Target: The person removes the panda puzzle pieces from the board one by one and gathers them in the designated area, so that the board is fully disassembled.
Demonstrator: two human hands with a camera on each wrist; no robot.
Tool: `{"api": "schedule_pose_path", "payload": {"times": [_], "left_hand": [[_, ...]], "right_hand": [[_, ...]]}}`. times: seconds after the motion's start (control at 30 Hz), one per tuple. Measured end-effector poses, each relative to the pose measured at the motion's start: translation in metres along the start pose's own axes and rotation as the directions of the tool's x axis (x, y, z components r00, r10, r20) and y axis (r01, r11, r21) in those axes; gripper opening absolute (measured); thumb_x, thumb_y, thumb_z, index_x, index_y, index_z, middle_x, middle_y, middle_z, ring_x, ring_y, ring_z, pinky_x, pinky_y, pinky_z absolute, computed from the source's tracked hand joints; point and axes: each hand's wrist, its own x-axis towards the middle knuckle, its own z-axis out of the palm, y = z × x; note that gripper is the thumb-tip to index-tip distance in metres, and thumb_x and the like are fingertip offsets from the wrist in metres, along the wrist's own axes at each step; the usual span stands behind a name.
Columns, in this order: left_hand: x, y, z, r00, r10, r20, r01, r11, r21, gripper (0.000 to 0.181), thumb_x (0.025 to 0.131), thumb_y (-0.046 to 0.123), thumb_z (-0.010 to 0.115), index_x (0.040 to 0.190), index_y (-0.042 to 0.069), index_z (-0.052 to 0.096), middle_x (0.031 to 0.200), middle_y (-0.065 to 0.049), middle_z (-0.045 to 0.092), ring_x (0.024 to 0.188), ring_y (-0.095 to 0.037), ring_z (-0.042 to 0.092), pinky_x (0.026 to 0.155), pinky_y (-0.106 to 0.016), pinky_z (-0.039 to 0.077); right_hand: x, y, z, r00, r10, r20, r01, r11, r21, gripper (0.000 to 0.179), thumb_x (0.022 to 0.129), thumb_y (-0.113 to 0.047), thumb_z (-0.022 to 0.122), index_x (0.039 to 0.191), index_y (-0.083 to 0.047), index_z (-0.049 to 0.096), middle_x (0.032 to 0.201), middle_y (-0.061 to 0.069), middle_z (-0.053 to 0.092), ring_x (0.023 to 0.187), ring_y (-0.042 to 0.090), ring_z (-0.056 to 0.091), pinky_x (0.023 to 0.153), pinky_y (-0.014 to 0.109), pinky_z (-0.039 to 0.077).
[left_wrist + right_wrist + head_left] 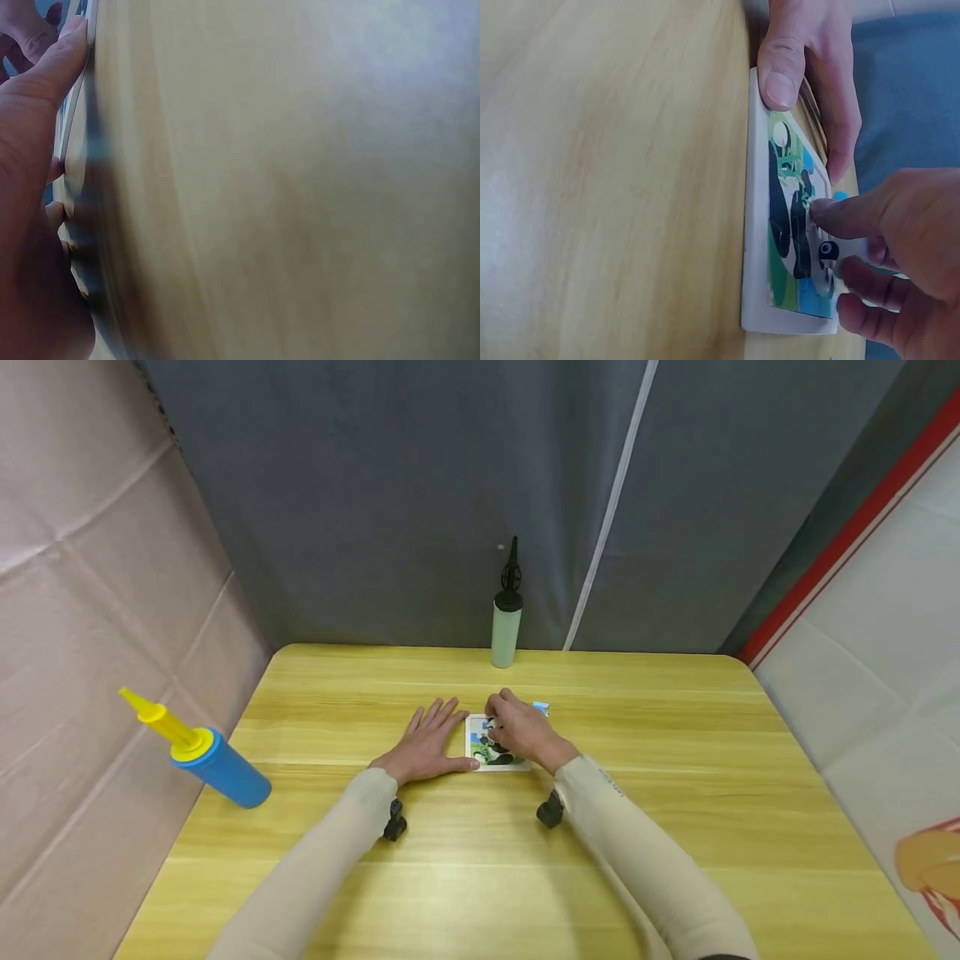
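A small panda jigsaw puzzle [483, 752] in a white frame [757, 225] lies on the table between the two hands. My left hand [426, 749] is spread flat at its left side, with the thumb resting on the frame's near corner. Over the puzzle's right part, my right hand [527, 729] pinches a puzzle piece [829, 250] showing a panda's eye. In the right wrist view this piece stands tilted at the picture's surface, partly covered by the fingers. Just beyond the right hand lies a loose blue-and-white piece [542, 707].
A blue hand pump [228, 770] with a yellow nozzle is at the table's left edge. Another pump [506, 635], pale green with a black top, stands at the back edge before a grey curtain [390, 510]. The wooden table [480, 885] runs between light side walls.
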Motion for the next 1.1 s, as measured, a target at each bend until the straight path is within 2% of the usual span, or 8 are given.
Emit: {"api": "schedule_pose_path", "payload": {"times": [0.17, 0.4, 0.53, 0.6, 0.77, 0.83, 1.03, 1.1], "left_hand": [[-0.001, 0.001, 0.001, 1.0, 0.005, -0.011, -0.005, 1.0, -0.011, 0.1, 0.096, 0.068, 0.067, 0.171, 0.016, 0.027, 0.182, -0.012, 0.007, 0.17, -0.038, 0.002, 0.136, -0.065, 0.0], [-0.002, 0.001, 0.001, 1.0, 0.003, -0.007, -0.004, 1.0, -0.015, 0.1, 0.096, 0.068, 0.067, 0.171, 0.015, 0.027, 0.182, -0.012, 0.006, 0.17, -0.038, 0.001, 0.136, -0.065, 0.0], [-0.002, 0.001, 0.0, 1.0, 0.006, -0.013, -0.006, 1.0, -0.009, 0.099, 0.096, 0.067, 0.067, 0.171, 0.015, 0.027, 0.182, -0.012, 0.007, 0.17, -0.038, 0.001, 0.136, -0.065, 0.0], [-0.001, 0.002, 0.0, 1.0, 0.006, -0.015, -0.007, 1.0, -0.006, 0.1, 0.096, 0.067, 0.067, 0.171, 0.015, 0.027, 0.182, -0.012, 0.007, 0.17, -0.038, 0.001, 0.136, -0.064, 0.001], [0.0, 0.001, 0.0, 1.0, 0.004, -0.017, -0.004, 1.0, -0.005, 0.101, 0.095, 0.068, 0.068, 0.171, 0.016, 0.027, 0.182, -0.012, 0.007, 0.17, -0.038, 0.002, 0.136, -0.064, 0.002], [0.0, 0.001, 0.001, 1.0, 0.004, -0.018, -0.004, 1.0, -0.011, 0.101, 0.095, 0.068, 0.068, 0.171, 0.016, 0.027, 0.182, -0.012, 0.007, 0.17, -0.038, 0.002, 0.136, -0.064, 0.001], [0.0, 0.003, 0.001, 1.0, 0.015, -0.014, -0.015, 1.0, -0.017, 0.102, 0.094, 0.069, 0.068, 0.171, 0.016, 0.026, 0.183, -0.011, 0.007, 0.17, -0.038, 0.001, 0.136, -0.065, 0.001], [0.0, 0.003, 0.001, 1.0, 0.018, -0.018, -0.019, 1.0, -0.021, 0.102, 0.094, 0.069, 0.068, 0.171, 0.016, 0.027, 0.183, -0.011, 0.007, 0.17, -0.038, 0.001, 0.136, -0.065, 0.0]], "right_hand": [[-0.001, 0.004, 0.001, 0.999, -0.032, 0.021, 0.032, 0.999, -0.001, 0.011, 0.104, -0.016, 0.069, 0.111, -0.01, 0.076, 0.107, 0.007, 0.072, 0.089, 0.019, 0.068, 0.085, 0.041, 0.061], [-0.002, 0.009, -0.005, 0.996, -0.079, 0.041, 0.079, 0.997, 0.014, 0.02, 0.106, -0.015, 0.066, 0.12, -0.007, 0.078, 0.118, 0.012, 0.077, 0.107, 0.026, 0.074, 0.098, 0.046, 0.061], [-0.003, 0.01, -0.015, 0.997, -0.063, 0.05, 0.06, 0.997, 0.056, 0.023, 0.107, -0.015, 0.064, 0.124, -0.007, 0.077, 0.124, 0.012, 0.078, 0.113, 0.027, 0.074, 0.102, 0.048, 0.06], [-0.003, 0.01, -0.021, 0.997, -0.042, 0.057, 0.038, 0.996, 0.081, 0.023, 0.109, -0.017, 0.062, 0.125, -0.008, 0.076, 0.123, 0.011, 0.078, 0.109, 0.024, 0.073, 0.1, 0.047, 0.06], [-0.004, 0.02, -0.035, 0.996, 0.013, 0.084, -0.028, 0.984, 0.173, 0.025, 0.112, -0.018, 0.054, 0.127, -0.007, 0.071, 0.112, 0.011, 0.078, 0.076, 0.018, 0.071, 0.08, 0.038, 0.06], [-0.005, 0.028, -0.04, 0.996, 0.021, 0.081, -0.036, 0.981, 0.191, 0.026, 0.113, -0.016, 0.052, 0.128, -0.004, 0.07, 0.108, 0.011, 0.078, 0.072, 0.018, 0.069, 0.075, 0.036, 0.058], [-0.01, 0.054, -0.056, 0.998, 0.023, 0.052, -0.032, 0.981, 0.192, 0.036, 0.113, -0.008, 0.048, 0.144, 0.005, 0.06, 0.115, 0.015, 0.078, 0.099, 0.025, 0.072, 0.095, 0.043, 0.057], [-0.012, 0.063, -0.061, 0.998, 0.036, 0.053, -0.046, 0.978, 0.205, 0.037, 0.112, -0.006, 0.046, 0.145, 0.006, 0.057, 0.116, 0.017, 0.078, 0.102, 0.027, 0.072, 0.099, 0.046, 0.056]]}}
